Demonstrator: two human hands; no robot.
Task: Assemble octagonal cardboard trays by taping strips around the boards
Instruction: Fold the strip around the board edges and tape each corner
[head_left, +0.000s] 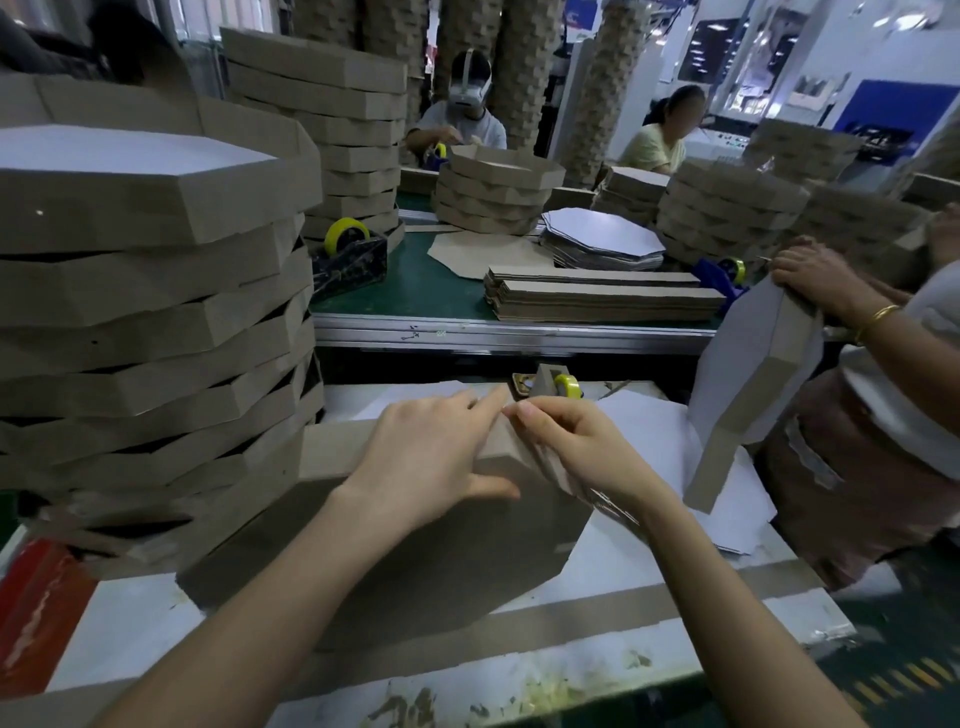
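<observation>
On the white bench (675, 618), head view: one brown octagonal cardboard tray (415, 545), underside up, lying centre and touching the tall stack of finished brown trays (150, 312) to its left. Left hand (431, 457) lies flat on the tray's far edge, fingers spread, gripping nothing. Right hand (576, 447) has its fingers pinched narrow at the far corner, seemingly on the brown side strip (550, 470) or a tape end; which one cannot be told. Advice: keep the strip tight to the board edge with the flat hand and rub the tape down across the corner fold. Yellow tape roll on its dispenser (563, 385) sits just beyond. Clear tape itself is not discernible; the tray's near edge is hidden by forearms.
</observation>
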